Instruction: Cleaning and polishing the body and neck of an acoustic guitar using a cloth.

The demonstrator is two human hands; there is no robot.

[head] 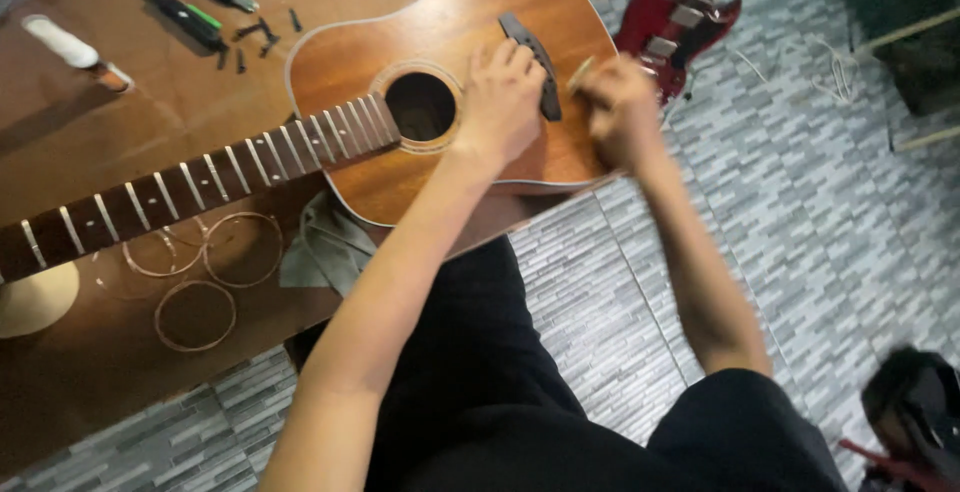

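Observation:
A brown acoustic guitar (440,42) without strings lies flat on a wooden table (100,142), its neck (180,187) pointing left. My left hand (500,102) rests on the guitar top between the sound hole (420,105) and the dark bridge (530,52), fingers curled down onto the wood. My right hand (622,112) is at the bridge's right end, closed around a small pale piece (581,73) that looks like a bridge pin or saddle; the blur hides its exact shape.
Coiled guitar strings (215,262) and a grey cloth (325,247) lie under the neck. Screwdrivers (190,17), small black pins (255,37) and a white tube (65,44) sit at the table's back. A red electric guitar (680,22) lies on the tiled floor (820,202).

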